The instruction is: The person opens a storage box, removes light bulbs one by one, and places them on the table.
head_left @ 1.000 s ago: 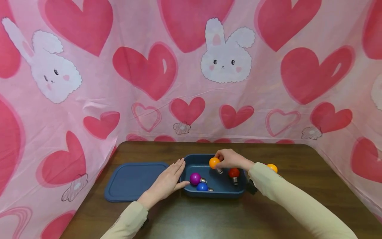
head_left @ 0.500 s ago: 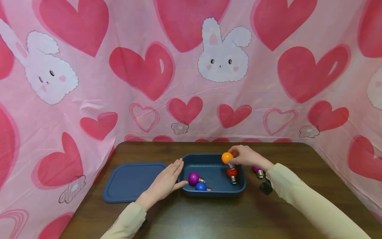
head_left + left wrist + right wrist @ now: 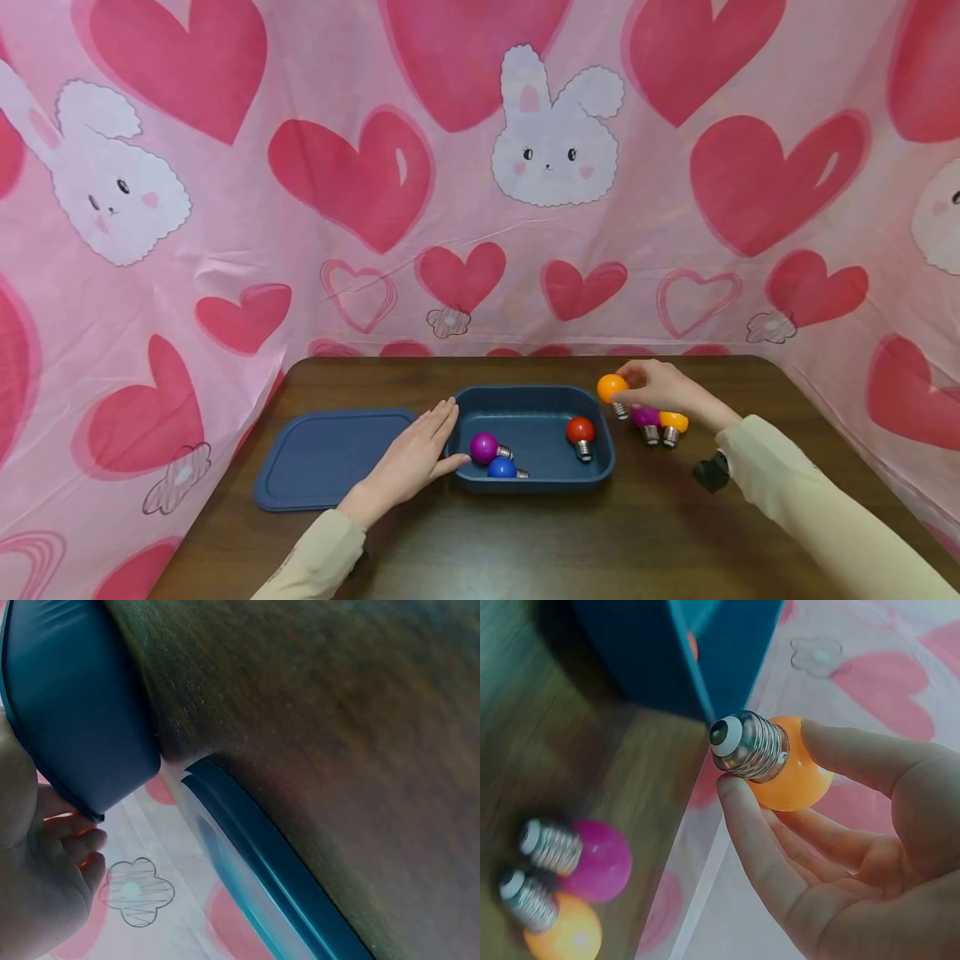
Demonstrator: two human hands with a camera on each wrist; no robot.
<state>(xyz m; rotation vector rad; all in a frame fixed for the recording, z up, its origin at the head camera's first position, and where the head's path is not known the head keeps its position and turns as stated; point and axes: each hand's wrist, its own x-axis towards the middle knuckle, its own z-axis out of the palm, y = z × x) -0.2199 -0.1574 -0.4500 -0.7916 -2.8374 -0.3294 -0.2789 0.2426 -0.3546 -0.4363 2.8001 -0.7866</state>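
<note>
My right hand (image 3: 652, 387) pinches an orange light bulb (image 3: 612, 389) just past the right end of a blue box (image 3: 525, 485). In the right wrist view the bulb's metal screw base (image 3: 761, 750) points away from the palm, thumb and fingers on either side. Straight fingers of my left hand (image 3: 416, 454) rest at the box's left rim, thumb near its front corner. Inside the box lie a purple bulb (image 3: 483, 447) and a blue bulb (image 3: 502, 467) at the left, and a red bulb (image 3: 580, 430) at the right.
Right of the box, another purple bulb (image 3: 646, 419) and another orange bulb (image 3: 673, 422) lie side by side on the wooden table (image 3: 480, 550). A flat blue lid (image 3: 330, 458) lies left of the box, partly behind my left hand. A pink patterned cloth (image 3: 465, 208) hangs behind.
My right hand has carried the orange bulb rightward, from over the box to beyond its right rim. The left hand stays at the box's left side.
</note>
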